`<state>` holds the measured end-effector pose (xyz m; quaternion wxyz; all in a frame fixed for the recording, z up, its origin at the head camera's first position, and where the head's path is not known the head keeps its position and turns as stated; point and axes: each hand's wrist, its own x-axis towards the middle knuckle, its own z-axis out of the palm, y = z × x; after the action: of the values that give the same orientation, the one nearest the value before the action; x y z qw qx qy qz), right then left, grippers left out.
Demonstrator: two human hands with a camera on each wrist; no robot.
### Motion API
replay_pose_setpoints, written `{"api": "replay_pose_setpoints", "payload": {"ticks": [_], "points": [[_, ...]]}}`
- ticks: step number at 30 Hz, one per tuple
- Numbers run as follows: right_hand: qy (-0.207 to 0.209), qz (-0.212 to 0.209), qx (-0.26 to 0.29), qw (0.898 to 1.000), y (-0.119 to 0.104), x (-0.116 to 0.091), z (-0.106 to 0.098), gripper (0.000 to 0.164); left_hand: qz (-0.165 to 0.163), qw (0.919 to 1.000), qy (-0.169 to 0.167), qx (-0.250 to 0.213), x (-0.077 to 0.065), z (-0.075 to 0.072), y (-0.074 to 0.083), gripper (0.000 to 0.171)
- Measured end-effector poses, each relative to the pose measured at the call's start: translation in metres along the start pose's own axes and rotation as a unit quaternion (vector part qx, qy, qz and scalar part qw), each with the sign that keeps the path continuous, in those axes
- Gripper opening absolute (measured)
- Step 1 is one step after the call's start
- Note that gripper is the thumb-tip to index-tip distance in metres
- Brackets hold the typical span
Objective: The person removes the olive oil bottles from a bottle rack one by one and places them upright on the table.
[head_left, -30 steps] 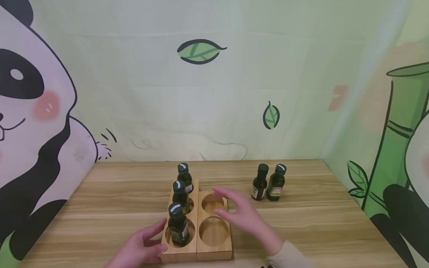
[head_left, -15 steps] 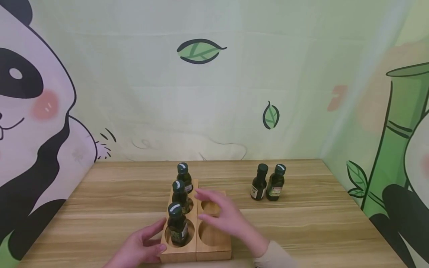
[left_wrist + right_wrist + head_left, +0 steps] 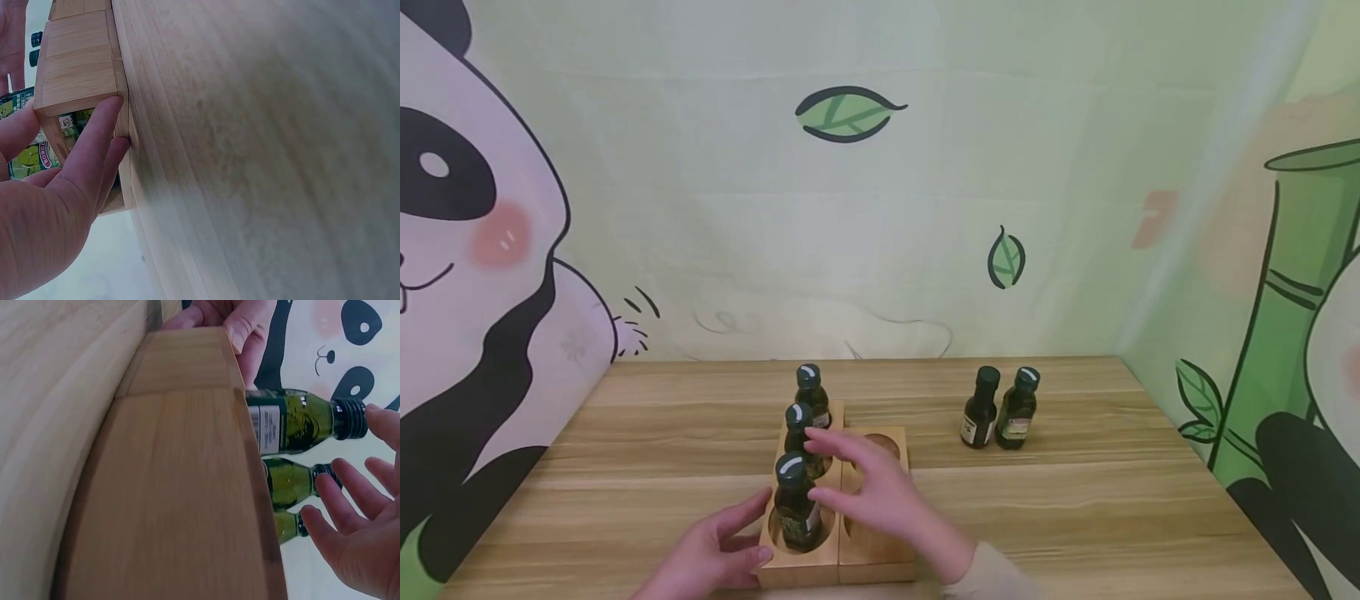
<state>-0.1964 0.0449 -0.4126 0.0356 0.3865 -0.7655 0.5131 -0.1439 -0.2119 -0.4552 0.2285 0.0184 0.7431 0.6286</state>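
Gripping wooden rack by its left edge: left hand. Three bottles upright in left column. Right hand, fingers apart, over right column, bottle contact unclear. Tabletop spreads right; two bottles near far edge.

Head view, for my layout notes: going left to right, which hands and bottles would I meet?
Left hand, nearest bottle, right hand, left bottle of the pair, right bottle of the pair. The two bottles behind the nearest overlap, so are omitted.
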Motion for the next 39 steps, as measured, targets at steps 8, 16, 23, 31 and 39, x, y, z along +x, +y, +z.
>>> {"api": "replay_pose_setpoints", "payload": {"ticks": [8,16,23,31,39], "points": [[-0.001,0.016,0.042,0.999,0.002,0.003,0.012,0.060,-0.009,1.0000,0.002,0.003,0.002,-0.001,-0.001,0.082],[0.011,0.071,0.059,0.996,-0.004,0.005,0.021,0.058,-0.011,0.9999,0.002,0.005,0.002,-0.001,-0.001,0.081],[0.030,0.106,0.084,0.990,-0.006,0.006,0.027,0.054,-0.007,1.0000,0.002,0.007,0.001,0.000,0.000,0.083],[0.046,0.114,0.100,0.987,-0.009,0.006,0.031,0.048,0.005,1.0000,-0.002,0.002,0.001,0.001,0.000,0.083],[0.065,0.111,0.116,0.985,-0.005,0.009,0.035,0.040,0.007,1.0000,-0.002,0.007,0.000,0.001,0.000,0.083]]}}
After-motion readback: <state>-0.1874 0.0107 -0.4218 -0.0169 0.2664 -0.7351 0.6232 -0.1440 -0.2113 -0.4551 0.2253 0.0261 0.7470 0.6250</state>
